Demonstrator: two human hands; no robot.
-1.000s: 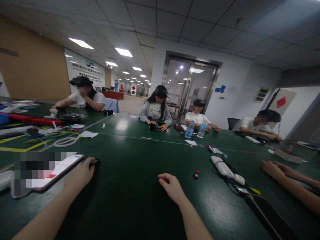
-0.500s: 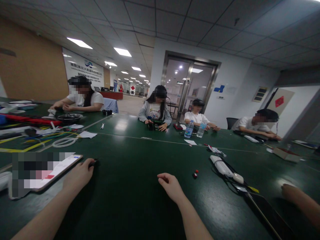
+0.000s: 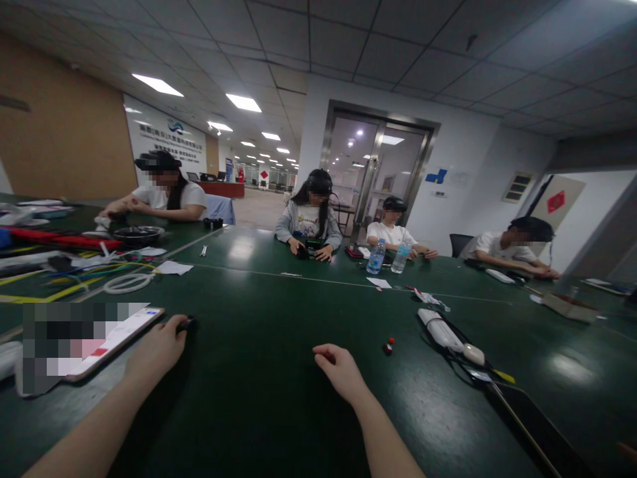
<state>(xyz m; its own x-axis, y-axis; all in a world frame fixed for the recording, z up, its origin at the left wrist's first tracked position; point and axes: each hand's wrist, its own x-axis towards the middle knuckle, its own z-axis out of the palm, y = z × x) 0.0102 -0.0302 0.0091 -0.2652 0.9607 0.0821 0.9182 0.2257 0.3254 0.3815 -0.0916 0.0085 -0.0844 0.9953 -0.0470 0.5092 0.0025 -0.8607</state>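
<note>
My left hand rests on the dark green table, beside a tablet with a lit screen. Its fingers close on a small black object, mostly covered by them, so its kind cannot be told. My right hand lies on the table farther right with its fingers curled in and the thumb near the index finger. Nothing shows in it. Nearest to it, a small red and dark item sits on the table.
On the right are a white power strip, a white rounded case, black cables and a dark flat device. Two water bottles stand farther back. Wires and a white cable coil lie on the left. Several people sit around the table.
Another person's forearm at the right edge has drawn back, almost fully out of view. My two hands have stayed in place.
</note>
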